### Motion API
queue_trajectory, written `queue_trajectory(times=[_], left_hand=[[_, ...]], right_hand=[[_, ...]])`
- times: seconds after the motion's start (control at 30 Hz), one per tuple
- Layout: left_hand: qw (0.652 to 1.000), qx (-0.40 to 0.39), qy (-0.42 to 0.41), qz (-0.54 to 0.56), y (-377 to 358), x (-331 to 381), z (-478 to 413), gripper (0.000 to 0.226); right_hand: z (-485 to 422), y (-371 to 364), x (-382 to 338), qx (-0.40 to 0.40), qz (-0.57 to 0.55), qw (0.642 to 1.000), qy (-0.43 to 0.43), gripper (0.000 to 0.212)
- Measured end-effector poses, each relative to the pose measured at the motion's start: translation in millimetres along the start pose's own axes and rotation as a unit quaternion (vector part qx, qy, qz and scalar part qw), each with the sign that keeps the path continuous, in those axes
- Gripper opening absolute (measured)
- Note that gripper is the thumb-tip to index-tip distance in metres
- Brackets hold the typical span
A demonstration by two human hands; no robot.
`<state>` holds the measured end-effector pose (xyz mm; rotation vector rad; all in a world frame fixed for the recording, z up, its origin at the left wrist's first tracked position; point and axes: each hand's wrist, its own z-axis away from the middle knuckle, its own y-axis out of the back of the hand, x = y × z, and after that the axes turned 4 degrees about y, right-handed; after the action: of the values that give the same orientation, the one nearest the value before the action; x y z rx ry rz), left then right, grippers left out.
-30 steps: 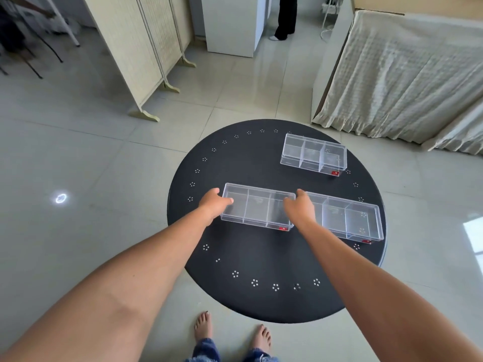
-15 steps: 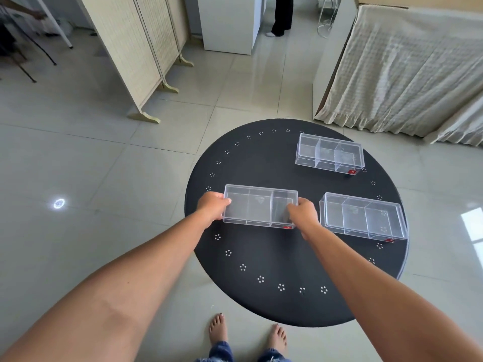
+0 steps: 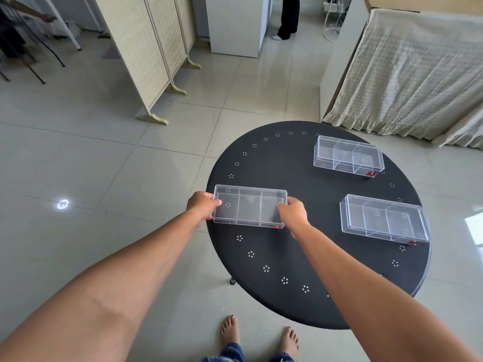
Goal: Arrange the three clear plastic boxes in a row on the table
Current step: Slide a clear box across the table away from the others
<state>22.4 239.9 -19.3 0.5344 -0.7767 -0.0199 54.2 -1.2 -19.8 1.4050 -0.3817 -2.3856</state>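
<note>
While both hands grip its short ends, the held box (image 3: 249, 206) sits at the left edge of the round black tabletop (image 3: 300, 257), its left end at or just past the rim. Left hand (image 3: 202, 205): fingers clamped on the left end, thumb on top. Right hand (image 3: 292, 212): fingers clamped on the right end near the red tag. Cannot tell whether the box rests on the surface or hangs just above it. Judgement: the two-ended grip keeps the long box level and square while it is lined up.

Right of the held box, well apart, lies the near-right box (image 3: 384, 218), roughly level with it, so those two read as the start of a row. Far box (image 3: 349, 155) lies beyond and to the right, out of line; it likely needs moving next.

Contents: all three are lidded, each split into three compartments, all apparently empty.
</note>
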Motion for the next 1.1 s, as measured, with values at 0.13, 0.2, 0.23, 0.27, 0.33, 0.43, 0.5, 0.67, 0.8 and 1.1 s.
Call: queue_trajectory(times=[0.13, 0.2, 0.23, 0.27, 0.33, 0.43, 0.5, 0.67, 0.8, 1.1], left_hand=[[1.0, -0.007, -0.004, 0.0, 2.4, -3.9, 0.1, 0.014], [1.0, -0.01, -0.007, 0.0, 2.2, -6.2, -0.5, 0.02], [1.0, -0.012, -0.009, 0.0, 2.0, -7.0, -0.9, 0.022], [1.0, -0.014, -0.012, 0.0, 1.9, -8.0, -1.4, 0.024], [1.0, -0.022, -0.014, -0.001, 1.1, -9.5, -1.8, 0.027], [0.999, -0.03, -0.017, 0.001, -1.2, -11.2, -2.5, 0.031], [0.999, -0.031, -0.018, 0.001, -2.0, -11.9, -3.2, 0.032], [0.999, -0.032, -0.018, -0.005, -1.7, -11.0, -3.3, 0.035], [0.999, -0.036, -0.015, -0.011, -1.3, -9.7, -5.5, 0.037], [0.986, 0.057, -0.087, -0.13, -2.4, 18.7, -0.1, 0.069]], right_hand=[[1.0, -5.0, 1.2, 0.007, 0.003, 1.0, -0.002, 0.029], [1.4, -6.1, 2.1, 0.011, 0.004, 1.0, 0.0, 0.028], [1.4, -6.2, 2.4, 0.012, 0.006, 1.0, 0.001, 0.028], [1.4, -6.5, 2.9, 0.014, 0.008, 1.0, 0.001, 0.027], [1.5, -7.0, 3.9, 0.02, 0.009, 1.0, 0.0, 0.027], [3.1, -6.9, 5.0, 0.027, 0.012, 1.0, -0.004, 0.03], [3.3, -6.9, 5.7, 0.027, 0.016, 0.999, -0.006, 0.032], [2.3, -7.2, 6.8, 0.029, 0.026, 0.999, 0.0, 0.038], [0.5, -8.1, 7.4, 0.036, 0.029, 0.999, 0.0, 0.04], [-2.0, 6.4, -2.0, 0.083, 0.052, 0.995, 0.0, 0.059]])
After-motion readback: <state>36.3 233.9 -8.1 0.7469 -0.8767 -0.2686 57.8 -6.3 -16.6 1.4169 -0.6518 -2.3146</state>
